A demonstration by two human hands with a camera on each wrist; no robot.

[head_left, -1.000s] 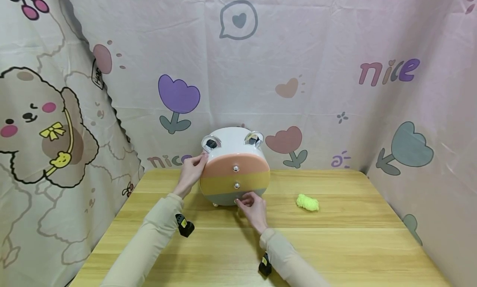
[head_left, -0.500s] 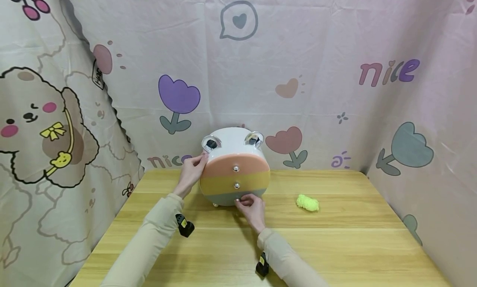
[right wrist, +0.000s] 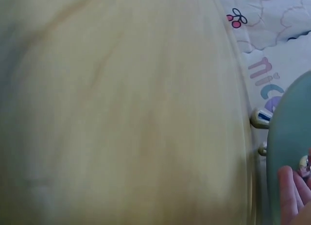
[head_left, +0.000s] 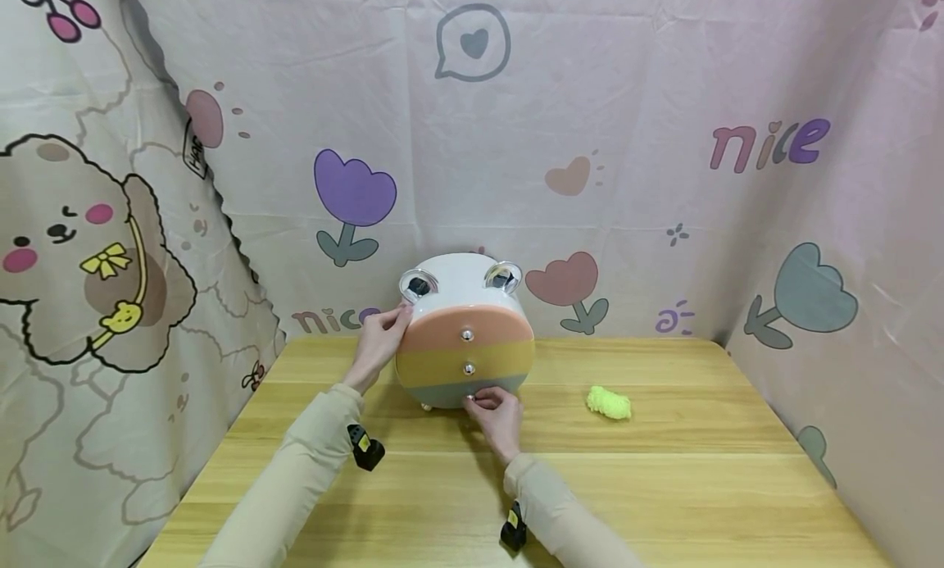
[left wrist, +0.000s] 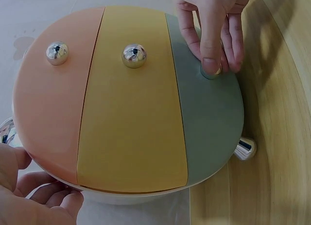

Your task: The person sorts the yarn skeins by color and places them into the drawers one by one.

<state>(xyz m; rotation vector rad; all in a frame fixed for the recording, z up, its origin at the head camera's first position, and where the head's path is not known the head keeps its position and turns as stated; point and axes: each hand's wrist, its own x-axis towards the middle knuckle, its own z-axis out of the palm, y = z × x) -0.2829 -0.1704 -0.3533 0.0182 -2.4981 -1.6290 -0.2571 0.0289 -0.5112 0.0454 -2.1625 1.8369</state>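
Observation:
A small white drawer cabinet (head_left: 465, 274) with frog-like eyes stands upright on the table. Its rounded front has a peach, a yellow (left wrist: 131, 118) and a green drawer (left wrist: 214, 113), each with a shiny silver knob. My left hand (head_left: 379, 343) holds the cabinet's upper left side, fingers curled against its edge in the left wrist view. Down at the green drawer, my right hand (head_left: 499, 419) pinches the lowest knob (left wrist: 211, 72) between thumb and fingers. All three drawers look flush with the front. In the right wrist view only some fingers (right wrist: 287, 191) show beside that knob.
A fuzzy bright yellow-green bundle (head_left: 609, 402) lies on the wooden table (head_left: 664, 486), right of the cabinet. Printed curtains (head_left: 634, 84) hang behind the table and along both sides. Short silver feet (left wrist: 246, 148) support the cabinet.
My right wrist and forearm have shifted slightly left and the fingers have settled closer around the lowest knob. The left hand and the cabinet stay where they were.

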